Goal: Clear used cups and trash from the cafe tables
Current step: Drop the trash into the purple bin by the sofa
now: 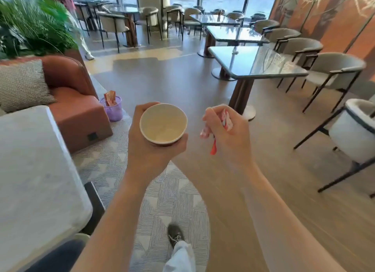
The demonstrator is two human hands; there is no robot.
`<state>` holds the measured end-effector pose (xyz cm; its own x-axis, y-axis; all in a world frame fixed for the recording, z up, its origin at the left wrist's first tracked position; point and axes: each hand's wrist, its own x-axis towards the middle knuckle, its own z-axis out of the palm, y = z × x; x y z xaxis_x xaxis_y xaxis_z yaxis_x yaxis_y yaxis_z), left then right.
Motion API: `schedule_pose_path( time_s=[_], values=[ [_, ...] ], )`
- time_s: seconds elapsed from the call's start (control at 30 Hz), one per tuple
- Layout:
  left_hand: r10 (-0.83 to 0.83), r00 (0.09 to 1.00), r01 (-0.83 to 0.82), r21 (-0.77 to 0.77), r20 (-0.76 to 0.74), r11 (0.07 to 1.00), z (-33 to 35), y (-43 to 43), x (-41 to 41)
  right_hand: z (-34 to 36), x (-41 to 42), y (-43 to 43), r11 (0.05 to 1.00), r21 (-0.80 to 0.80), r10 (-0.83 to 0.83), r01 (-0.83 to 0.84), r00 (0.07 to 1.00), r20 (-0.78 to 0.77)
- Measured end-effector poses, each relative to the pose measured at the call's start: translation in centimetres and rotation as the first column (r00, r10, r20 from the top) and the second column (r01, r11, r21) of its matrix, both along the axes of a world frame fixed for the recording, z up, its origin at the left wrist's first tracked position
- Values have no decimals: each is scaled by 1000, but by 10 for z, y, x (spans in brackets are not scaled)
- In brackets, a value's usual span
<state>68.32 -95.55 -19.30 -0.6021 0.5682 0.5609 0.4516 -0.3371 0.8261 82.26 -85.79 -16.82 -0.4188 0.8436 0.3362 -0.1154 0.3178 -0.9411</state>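
a: what did the head camera show of the left hand?
b: the left hand [148, 150] was wrapped round a paper cup [163, 123], fingers and thumb curled about its wall. the cup stood nearly upright with its mouth toward the camera. it was pale inside and looked empty.
a: and the right?
b: the right hand [225, 136] was closed in a loose fist on crumpled red-and-white wrappers [227, 120]. a thin red strip [213, 148] hung out below the fist; i could not tell what it was.
a: how did the hands lie to each other?
b: side by side at about one height, apart, both held up over the floor.
a: and around them?
b: left of the left hand and a little beyond it, a purple mesh basket [113, 110] with packets standing in it sat at the foot of a brown armchair [75, 101], which carried a woven cushion [22, 85]. further left and nearer was a pale marble tabletop [30, 170]. below the left forearm lay a patterned rug [162, 200] and a grey shoe [175, 233]. beyond the right hand stood a dark glossy table [257, 63] with grey chairs [334, 69] along its far side. right of the right hand was a white tub chair [355, 129].
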Motion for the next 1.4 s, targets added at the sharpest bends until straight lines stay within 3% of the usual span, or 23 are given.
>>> schedule_pose_path(
  time_s=[0.33,0.83,1.0,1.23,1.4],
  values=[
    [147,989,-147,60,2,987,12,189,-185,22,-208,201,989,102,105,-107,994,31],
    [400,916,-402,-61,-47,914,-24,358,-424,-26,-493,407,922,45,387,-384,920,-61],
    [492,868,-496,-79,-66,865,-20,435,-508,-19,-593,491,861,56,508,-505,857,-89],
    [610,789,-614,-77,-70,786,-12,494,-612,-13,-720,557,818,52,575,-573,814,-78],
    [623,780,-625,-69,-56,777,-21,525,-698,-28,-820,587,807,63,589,-586,807,-45]
  ],
)
